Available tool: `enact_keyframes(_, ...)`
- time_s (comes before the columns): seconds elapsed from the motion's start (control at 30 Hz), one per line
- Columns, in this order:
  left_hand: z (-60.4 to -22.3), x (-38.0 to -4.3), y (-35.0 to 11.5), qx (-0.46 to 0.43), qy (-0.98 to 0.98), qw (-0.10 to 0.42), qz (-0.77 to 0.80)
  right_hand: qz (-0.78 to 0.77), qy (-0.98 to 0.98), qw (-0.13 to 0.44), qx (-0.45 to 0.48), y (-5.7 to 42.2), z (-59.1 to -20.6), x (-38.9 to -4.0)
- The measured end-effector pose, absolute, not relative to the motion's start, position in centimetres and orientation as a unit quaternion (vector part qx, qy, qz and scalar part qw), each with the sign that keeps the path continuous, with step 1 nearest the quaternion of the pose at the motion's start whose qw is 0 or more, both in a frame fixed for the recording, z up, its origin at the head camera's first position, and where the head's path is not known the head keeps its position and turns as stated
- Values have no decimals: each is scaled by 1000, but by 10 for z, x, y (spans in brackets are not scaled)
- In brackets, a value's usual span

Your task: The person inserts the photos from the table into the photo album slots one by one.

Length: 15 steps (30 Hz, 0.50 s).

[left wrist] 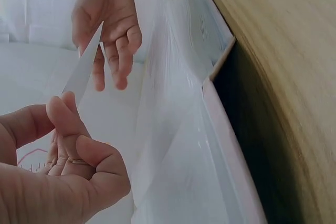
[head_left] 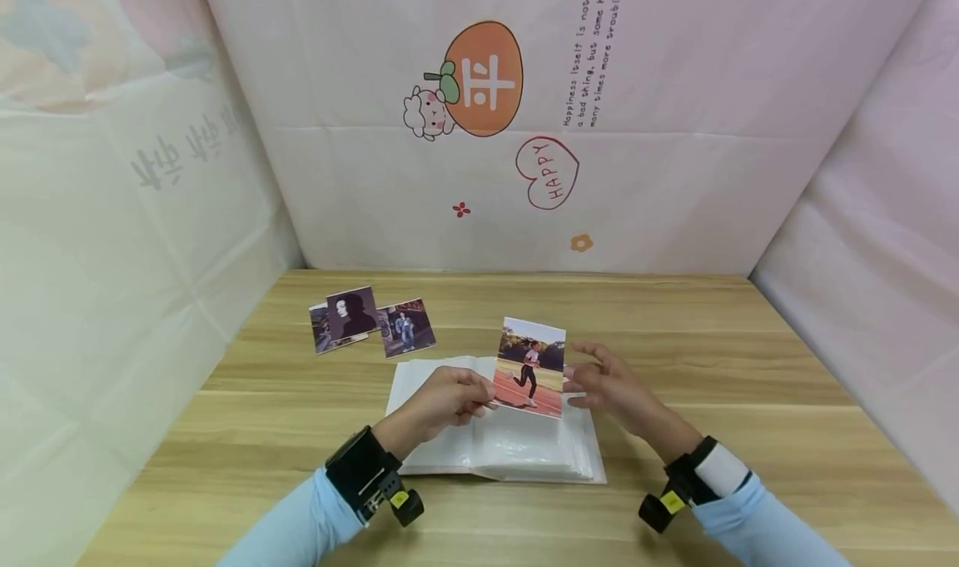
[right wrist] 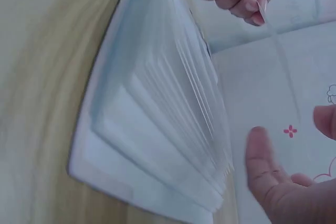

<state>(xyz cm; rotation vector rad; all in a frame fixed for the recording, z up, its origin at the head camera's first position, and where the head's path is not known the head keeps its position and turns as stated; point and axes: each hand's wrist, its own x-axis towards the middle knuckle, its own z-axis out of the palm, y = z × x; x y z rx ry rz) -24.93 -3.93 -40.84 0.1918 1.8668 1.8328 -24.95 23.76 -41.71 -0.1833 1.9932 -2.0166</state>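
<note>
My left hand (head_left: pixel 447 400) pinches a photo print (head_left: pixel 530 359) by its lower left corner. The print shows a runner on a red track and is held up above an open photo album (head_left: pixel 524 452). Close to the print's right edge is my right hand (head_left: pixel 618 390), its fingers spread. In the right wrist view, the thumb and fingers (right wrist: pixel 258 145) of this hand stand apart, with the thin edge of the print between them. The album lies open on the table with clear plastic sleeves, its thicker stack of pages on the right side.
Behind the album at the left lie several photo prints: a dark portrait (head_left: pixel 352 313) overlapping another print (head_left: pixel 320 334), and a street picture (head_left: pixel 406 327) beside them. The wooden table (head_left: pixel 674 325) is enclosed by white printed cloth (head_left: pixel 637 201) at the back and sides.
</note>
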Motion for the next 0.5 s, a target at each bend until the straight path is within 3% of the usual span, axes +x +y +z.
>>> enact_keyframes(0.27, -408, -240, -33, 90, 683, 269, 673, -743, 661, 92, -55, 231, -420, -246)
enact_keyframes(0.5, -408, -236, -32, 85, 692, 279, 661, -753, 651, 83, -39, 231, -420, -244)
